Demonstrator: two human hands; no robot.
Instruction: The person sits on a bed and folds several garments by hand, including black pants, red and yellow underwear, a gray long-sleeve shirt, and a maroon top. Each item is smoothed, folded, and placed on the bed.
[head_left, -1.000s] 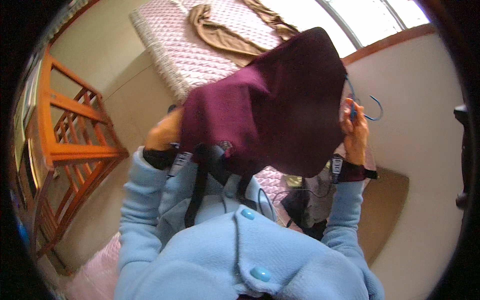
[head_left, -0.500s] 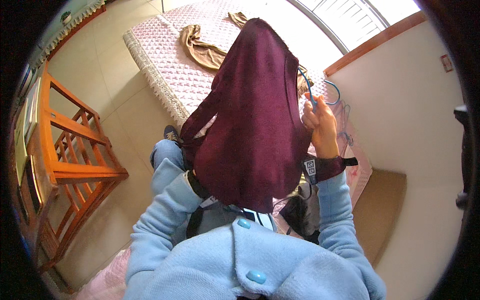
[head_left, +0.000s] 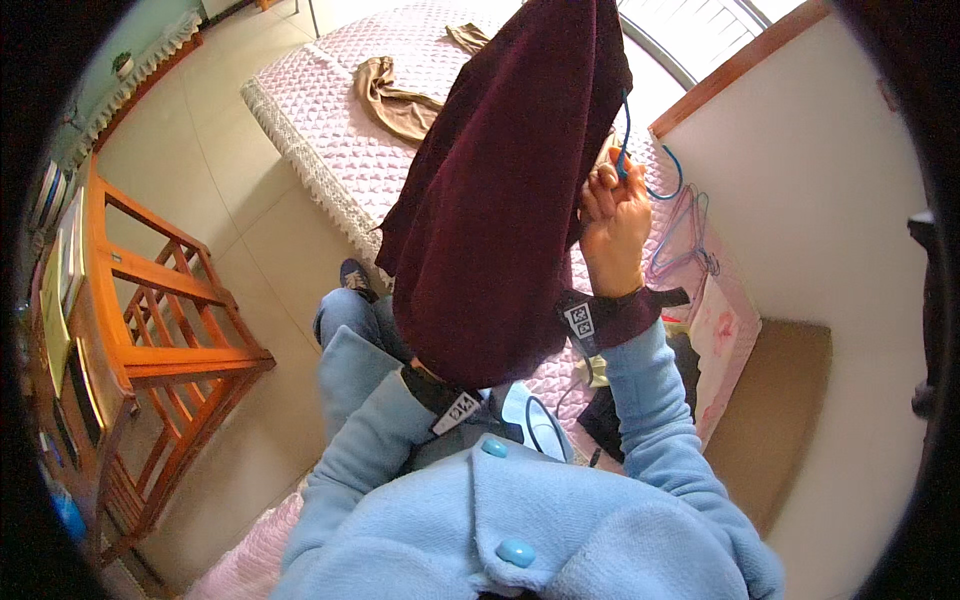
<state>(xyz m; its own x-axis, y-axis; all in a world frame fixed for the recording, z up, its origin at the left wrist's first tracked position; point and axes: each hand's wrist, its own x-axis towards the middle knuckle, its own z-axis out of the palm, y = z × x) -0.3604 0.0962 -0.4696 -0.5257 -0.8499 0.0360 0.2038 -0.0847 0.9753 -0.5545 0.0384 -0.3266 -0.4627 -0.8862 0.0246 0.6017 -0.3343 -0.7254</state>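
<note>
A dark maroon knit garment (head_left: 490, 200) hangs in front of me over a hanger, and its lower edge reaches down to my lap. My right hand (head_left: 615, 215) pinches the thin blue hanger (head_left: 662, 192) near its hook, at the garment's right side. The hook curves out past my fingers, while the rest of the hanger is hidden in the cloth. My left hand goes under the garment from below. Only its wrist, with a black strap (head_left: 435, 392), shows clearly; the fingers are covered by fabric.
Brown garments (head_left: 390, 105) lie on the pink quilted bed (head_left: 315, 95). Spare hangers (head_left: 685, 235) rest at the bed's right side, by the white wall (head_left: 800, 200). An orange wooden chair (head_left: 170, 365) stands at left beside a desk with books. A brown padded block (head_left: 775, 420) is at right.
The garment and hanger have risen and tilted, with the top now past the upper edge of the view. My right hand moved slightly up and left; my left wrist shifted right.
</note>
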